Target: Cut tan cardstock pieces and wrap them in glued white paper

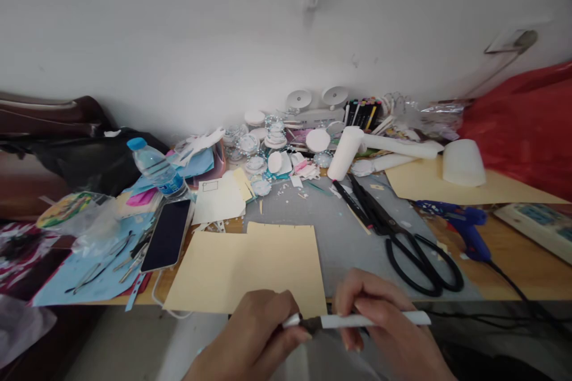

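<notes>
Just past the table's front edge, my right hand (375, 309) is closed round the white barrel of a marker pen (417, 317), held level. My left hand (259, 330) pinches a small white piece that looks like the marker's cap (291, 320), at the pen's dark end. Whether cap and pen are fully apart I cannot tell. Behind both hands lies a sheet of tan card (250, 268) with a stepped top edge, reaching over the table's edge. Large black scissors (402, 238) lie to the right of it.
A grey cutting mat (348, 244) covers the middle. At right are a blue glue gun (469, 232) with its cord and a white roll (463, 162). At left stand a water bottle (158, 169) and a phone (167, 235). White craft pieces (274, 137) crowd the back.
</notes>
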`<state>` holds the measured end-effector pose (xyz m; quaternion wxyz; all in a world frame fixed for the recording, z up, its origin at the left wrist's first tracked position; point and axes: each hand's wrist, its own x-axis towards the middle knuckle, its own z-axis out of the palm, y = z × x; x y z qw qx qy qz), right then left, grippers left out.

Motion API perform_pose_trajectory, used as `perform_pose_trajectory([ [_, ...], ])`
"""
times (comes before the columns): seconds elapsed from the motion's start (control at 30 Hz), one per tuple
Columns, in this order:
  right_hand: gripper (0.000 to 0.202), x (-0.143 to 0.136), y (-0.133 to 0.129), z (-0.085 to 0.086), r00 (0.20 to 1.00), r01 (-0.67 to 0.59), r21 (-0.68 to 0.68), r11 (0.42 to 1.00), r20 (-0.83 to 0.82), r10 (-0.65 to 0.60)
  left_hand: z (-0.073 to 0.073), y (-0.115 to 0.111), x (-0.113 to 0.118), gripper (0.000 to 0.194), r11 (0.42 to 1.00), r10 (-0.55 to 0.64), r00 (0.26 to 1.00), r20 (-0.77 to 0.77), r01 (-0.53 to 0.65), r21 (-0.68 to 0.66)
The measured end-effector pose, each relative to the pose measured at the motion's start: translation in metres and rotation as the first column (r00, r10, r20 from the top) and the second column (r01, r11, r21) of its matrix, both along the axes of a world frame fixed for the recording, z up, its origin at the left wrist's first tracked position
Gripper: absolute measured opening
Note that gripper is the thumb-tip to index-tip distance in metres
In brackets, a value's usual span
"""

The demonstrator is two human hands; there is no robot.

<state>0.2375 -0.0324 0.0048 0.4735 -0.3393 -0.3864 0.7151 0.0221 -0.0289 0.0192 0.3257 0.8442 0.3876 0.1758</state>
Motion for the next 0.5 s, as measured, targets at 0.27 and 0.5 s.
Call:
perform_pose_trajectory([
  [0.27,0.019,0.004,0.008,-0.008,0.999,-0.019,0.063,0.998,0.05,0.016,0.003,0.009,0.0,0.039,0.999,-0.049,0.998,0.045,0.048,0.011],
  [0.5,0.021,0.007,0.014,-0.004,0.969,-0.104,0.104,0.989,0.234,0.078,0.005,0.014,-0.001,0.043,0.987,-0.128,0.982,-0.135,0.14,0.079],
])
